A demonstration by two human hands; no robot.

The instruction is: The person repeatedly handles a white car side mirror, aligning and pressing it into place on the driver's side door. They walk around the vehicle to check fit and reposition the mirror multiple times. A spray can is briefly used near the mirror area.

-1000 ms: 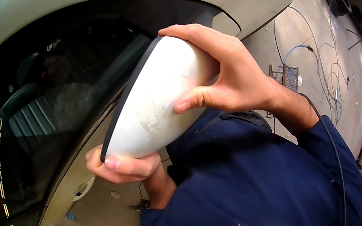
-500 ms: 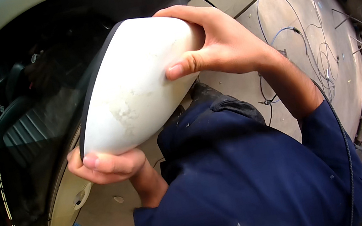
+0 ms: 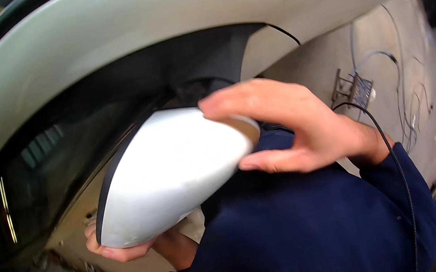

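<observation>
The white side mirror (image 3: pixel 169 171) of a car, with a black edge along its left side, fills the middle of the view. My left hand (image 3: pixel 118 249) is closed around its lower left end, most of the fingers hidden behind it. At the mirror's right end is my right hand (image 3: pixel 286 127), its fingers stretched out and the thumb spread apart. Its fingertips are at the mirror's upper edge and the thumb is beside the lower edge, without wrapping round it. How the mirror joins the car is hidden.
The car's pale body panel (image 3: pixel 150 14) curves across the top, above dark glass (image 3: pixel 56 147). A black cable (image 3: pixel 407 201) runs down over my right sleeve. Blue and grey hoses (image 3: pixel 398 81) lie on the floor at right, near a small metal stand (image 3: pixel 360 90).
The view has shifted, so the mirror sits lower and more body panel shows above. My right hand has loosened, its thumb moving off the mirror's face to the edge. My left hand keeps its hold.
</observation>
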